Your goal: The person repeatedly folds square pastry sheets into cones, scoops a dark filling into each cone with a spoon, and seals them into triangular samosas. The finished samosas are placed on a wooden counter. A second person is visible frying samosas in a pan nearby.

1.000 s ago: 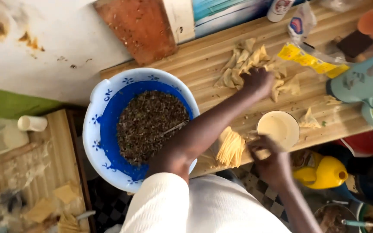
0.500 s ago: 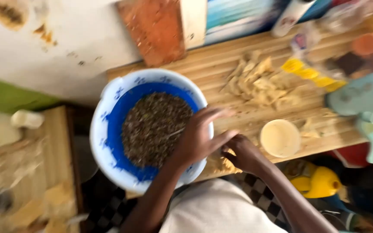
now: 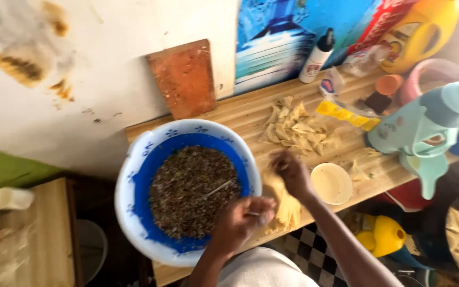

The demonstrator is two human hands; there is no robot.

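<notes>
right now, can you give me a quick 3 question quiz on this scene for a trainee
1. True or false: the blue and white bowl holds a dark, grainy filling.
2. Which hand holds the pale pastry sheet? A) left hand B) right hand C) neither
3. Fill in: the heap of folded pastry pieces lies on the wooden ____.

Key:
1. True.
2. B. The right hand pinches the sheet's top, while the left hand is at the bowl's rim with a thin utensil handle near it.
3. Counter, beyond the small cream cup.
</notes>
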